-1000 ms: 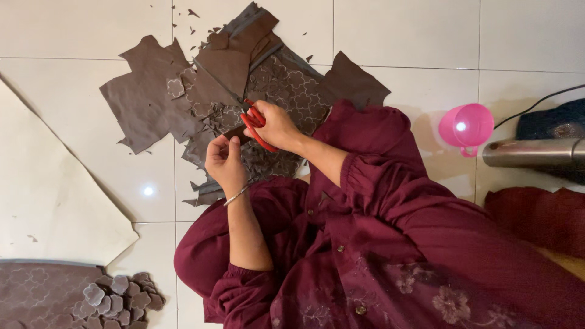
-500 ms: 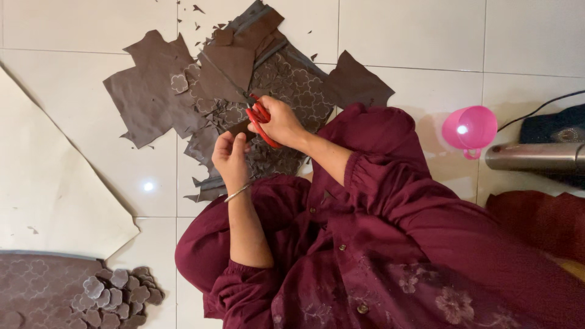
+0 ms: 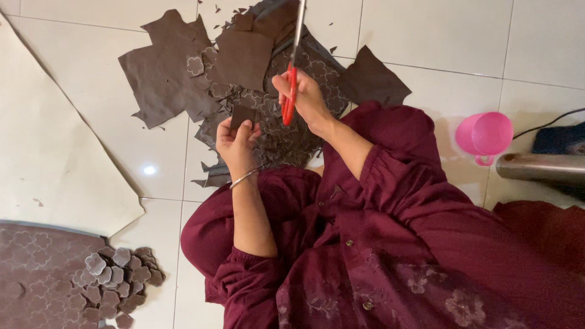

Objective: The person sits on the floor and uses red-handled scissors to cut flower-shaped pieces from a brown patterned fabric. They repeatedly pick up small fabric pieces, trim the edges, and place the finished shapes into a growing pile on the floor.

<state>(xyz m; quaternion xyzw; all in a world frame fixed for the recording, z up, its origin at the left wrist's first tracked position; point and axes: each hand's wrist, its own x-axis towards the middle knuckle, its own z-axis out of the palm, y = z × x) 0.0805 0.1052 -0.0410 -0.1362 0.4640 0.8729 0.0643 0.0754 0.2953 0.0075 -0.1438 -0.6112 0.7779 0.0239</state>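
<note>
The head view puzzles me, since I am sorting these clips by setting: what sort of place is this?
Probably a home floor used for craft cutting. The person sits on pale floor tiles among brown fabric sheets, with a pile of cut flower shapes and a pink plastic mug nearby.

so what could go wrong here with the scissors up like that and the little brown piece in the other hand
The left hand pinches a small brown piece at its edge, so fingers could sit close to the cut. The red-handled scissors in the right hand point away over the brown sheets; the tip might snag them. Loose scraps on the tile floor could hide the piece if it drops.
</note>
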